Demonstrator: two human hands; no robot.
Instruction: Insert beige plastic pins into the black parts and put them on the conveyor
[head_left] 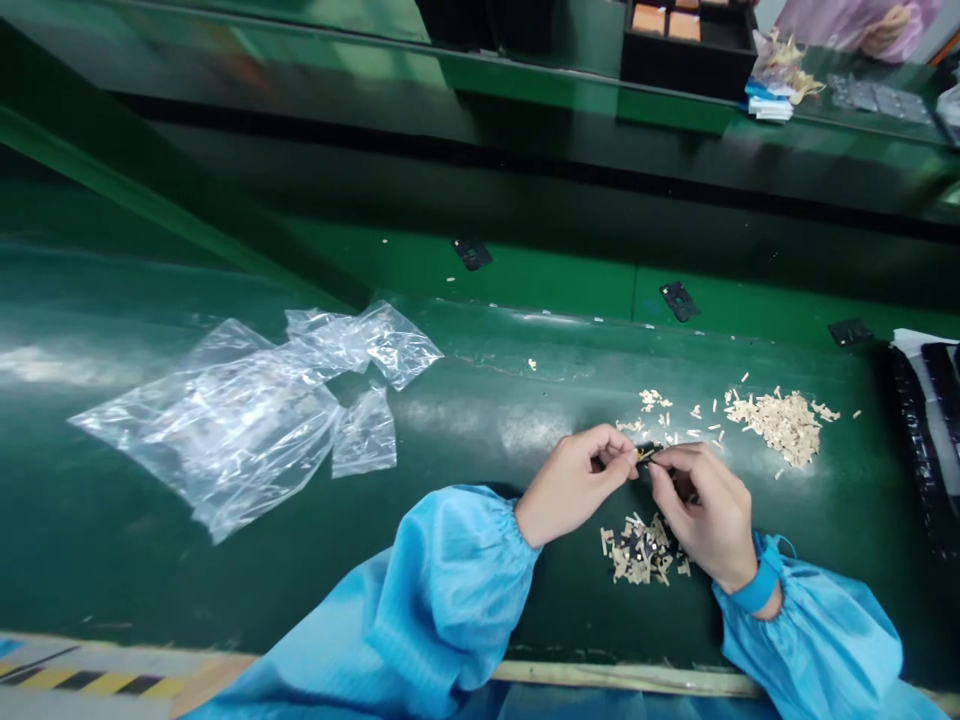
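My left hand and my right hand meet over the green bench, fingertips pinched together on a small black part with a yellowish piece. Its exact kind is too small to make out, and my fingers cover most of it. Just below the hands lies a mixed pile of small cream and black pieces, partly hidden by my right hand. Beyond my right hand is a larger heap of cream-coloured pieces. A few loose cream bits are scattered between that heap and my fingers.
Clear plastic bags lie on the bench at left. Flat black parts rest along the back strip. A black tray stands at the right edge. On the raised shelf sits a black box; another person's hand shows behind.
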